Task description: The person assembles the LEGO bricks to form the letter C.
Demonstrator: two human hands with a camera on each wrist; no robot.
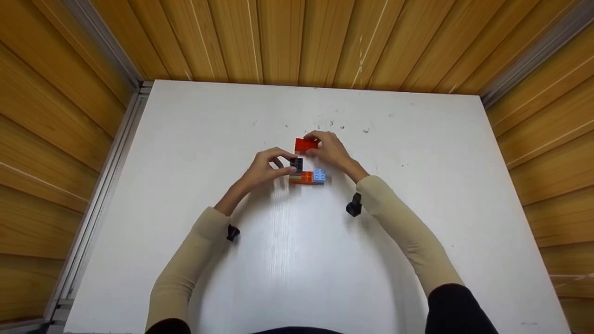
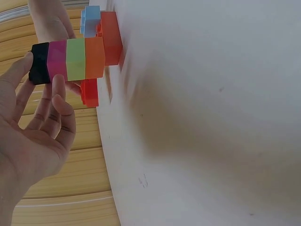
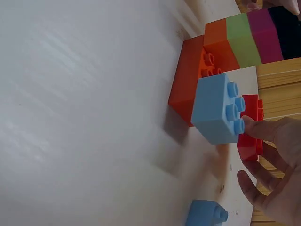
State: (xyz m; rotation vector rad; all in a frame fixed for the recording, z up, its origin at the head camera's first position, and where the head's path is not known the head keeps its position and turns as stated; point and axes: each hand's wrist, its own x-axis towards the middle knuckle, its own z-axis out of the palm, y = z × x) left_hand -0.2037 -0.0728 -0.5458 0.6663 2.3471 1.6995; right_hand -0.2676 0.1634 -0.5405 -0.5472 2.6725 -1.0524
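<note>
My left hand (image 1: 261, 170) pinches the black toy brick (image 2: 39, 63) at the top of a stack. Below the black come a magenta brick (image 2: 57, 61), a light green brick (image 2: 75, 59) and an orange brick (image 2: 94, 57). This stack rises from one end of a long orange-red brick (image 3: 184, 75), whose other end bears a light blue brick (image 3: 214, 108). Behind them, my right hand (image 1: 330, 149) grips a long red brick (image 1: 304, 144) between thumb and fingers. The red brick's right end is hidden by that hand in the head view.
A second light blue brick (image 3: 202, 214) sits apart on the white table (image 1: 287, 260), near the right hand. Dark marks (image 1: 332, 123) dot the tabletop beyond the hands. Wooden slat walls (image 1: 278, 41) border the back and sides. A black wrist device (image 1: 354, 205) hangs from the right sleeve.
</note>
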